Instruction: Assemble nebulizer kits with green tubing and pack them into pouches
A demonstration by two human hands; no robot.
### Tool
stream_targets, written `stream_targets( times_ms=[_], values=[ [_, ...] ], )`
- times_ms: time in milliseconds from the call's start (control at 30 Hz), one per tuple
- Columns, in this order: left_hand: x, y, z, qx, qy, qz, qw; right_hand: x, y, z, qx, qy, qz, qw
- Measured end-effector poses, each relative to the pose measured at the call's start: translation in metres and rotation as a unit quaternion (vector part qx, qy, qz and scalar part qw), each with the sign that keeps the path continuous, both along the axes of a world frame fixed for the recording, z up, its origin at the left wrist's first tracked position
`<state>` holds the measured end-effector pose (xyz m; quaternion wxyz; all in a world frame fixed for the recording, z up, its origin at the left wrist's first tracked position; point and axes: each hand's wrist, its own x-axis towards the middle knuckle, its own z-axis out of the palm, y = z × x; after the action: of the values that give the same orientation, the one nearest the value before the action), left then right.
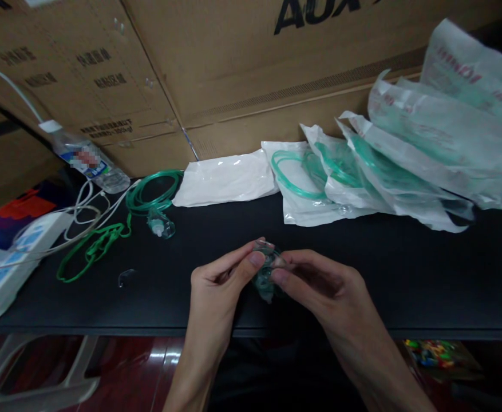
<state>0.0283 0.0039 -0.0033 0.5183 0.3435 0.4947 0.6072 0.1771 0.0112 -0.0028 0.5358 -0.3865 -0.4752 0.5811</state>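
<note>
Mask piece [266, 273], small, clear-green plastic, pinched between both hands above front edge of black table [405, 274]. Left hand [220, 286] closed on it, thumb and forefinger at top left. Right hand [315, 283] closed on it too, fingertips meeting left's at top. Exact shape hard to read, mostly hidden by fingers.

Left of hands on table: coiled green tubing [154, 191], small clear connector cup [160, 224] just beside it, green elastic strap [91, 249] lying loose, tiny clear clip [125, 277] apart from rest. White cables [83, 212] tangled near water bottle [90, 161], bottle lying tilted against cardboard boxes [233, 63]. White box [6, 269] at far left edge.

Behind hands: empty-looking white pouch [227, 178], flat. Right of it, overlapping stack of sealed pouches [405, 166] with green tubing inside, fanned toward right corner.

Risks, judged from pose: grip on fingertips only, piece small and slick-looking, so could pop out and drop past table edge to floor, since hands sit right over that edge. Thin plastic could bend or crack if pinch tightens unevenly. Loose strap and cables close by on left, easy to snag with left forearm and drag connector cup off. Clear clip nearly invisible on dark top, easy to sweep away or lose. Pouch stack leaning, could slide if bumped.
</note>
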Motion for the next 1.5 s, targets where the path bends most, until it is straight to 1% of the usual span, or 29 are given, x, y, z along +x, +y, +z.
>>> stream_targets(
  times_ms=[133,267,367,467,600,667,1000,1200,1333,1500],
  values=[
    [0.000,0.000,0.001,-0.004,0.000,-0.004,1.000,-0.004,-0.001,-0.004,-0.011,0.036,-0.009,0.999],
    [-0.001,-0.002,0.001,0.000,0.027,-0.045,0.999,-0.008,-0.003,-0.005,-0.004,0.056,-0.056,0.997],
    [-0.001,-0.002,0.001,-0.001,0.050,-0.057,0.997,-0.010,-0.007,-0.004,0.034,0.013,-0.114,0.993],
    [-0.001,-0.001,0.001,0.002,0.051,-0.053,0.997,-0.013,-0.011,-0.004,0.080,-0.051,-0.167,0.981],
    [0.000,0.000,0.001,0.003,0.048,-0.047,0.998,-0.016,-0.015,-0.007,0.154,-0.118,-0.205,0.959],
    [-0.001,0.000,0.001,0.007,0.053,-0.051,0.997,-0.016,-0.015,-0.008,0.177,-0.136,-0.214,0.951],
    [-0.002,-0.002,0.004,0.040,0.059,-0.075,0.995,-0.010,-0.014,-0.002,0.196,-0.153,-0.194,0.949],
    [-0.002,-0.004,0.003,0.026,0.055,-0.061,0.996,-0.004,-0.013,-0.003,0.204,-0.162,-0.161,0.952],
    [-0.004,-0.004,0.003,0.017,0.056,-0.059,0.996,0.001,-0.012,-0.003,0.182,-0.141,-0.124,0.965],
    [-0.007,-0.006,0.005,0.023,0.070,-0.097,0.993,0.005,-0.009,-0.002,0.148,-0.110,-0.063,0.981]
  ],
)
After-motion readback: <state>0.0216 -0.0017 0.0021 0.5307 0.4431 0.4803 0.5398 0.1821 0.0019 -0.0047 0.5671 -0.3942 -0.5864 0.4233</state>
